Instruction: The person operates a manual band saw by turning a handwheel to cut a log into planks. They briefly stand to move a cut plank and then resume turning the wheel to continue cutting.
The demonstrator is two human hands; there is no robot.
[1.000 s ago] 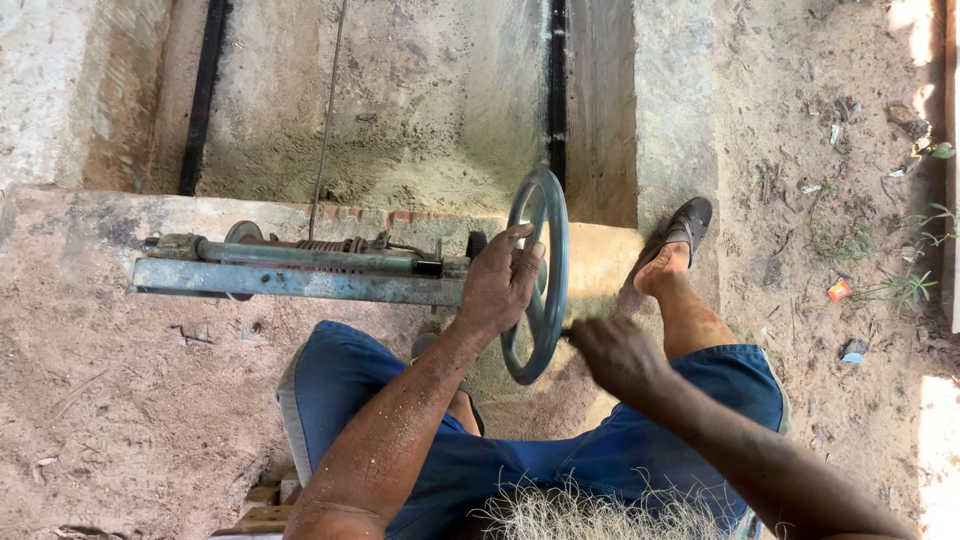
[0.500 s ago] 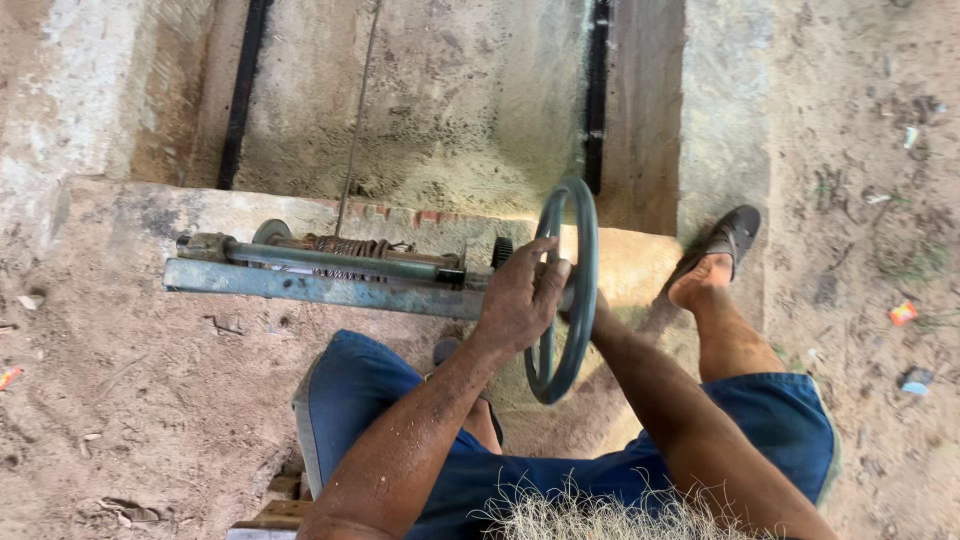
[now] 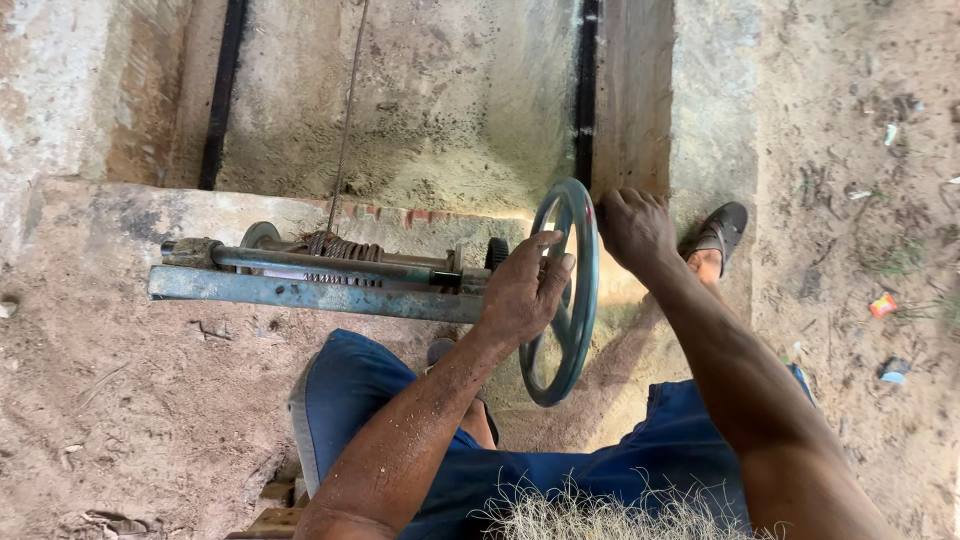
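Both hands, left (image 3: 525, 295) and right (image 3: 632, 228), are clamping the wheel (image 3: 570, 290); dusty palms risk slipping off its rim.

Handwheel (image 3: 572, 290), centre: painted metal, teal, worn matt. Winch frame (image 3: 300, 290), left: rusty steel, chipped paint. Cable (image 3: 348, 120), upper centre: thin wire. Pit walls (image 3: 450, 90): rough concrete. Shorts (image 3: 350, 400), bottom: blue cloth.

Setting: outdoor work site, rough and earthen. Bare dirt ground (image 3: 130, 420) with scattered litter (image 3: 883, 305). Concrete-walled pit (image 3: 450, 100) with sandy floor and dark vertical rails (image 3: 587, 90). Rusty hand winch (image 3: 320, 275) with green handwheel (image 3: 572, 290) mounted on the ledge; a cable (image 3: 348, 130) runs into the pit.
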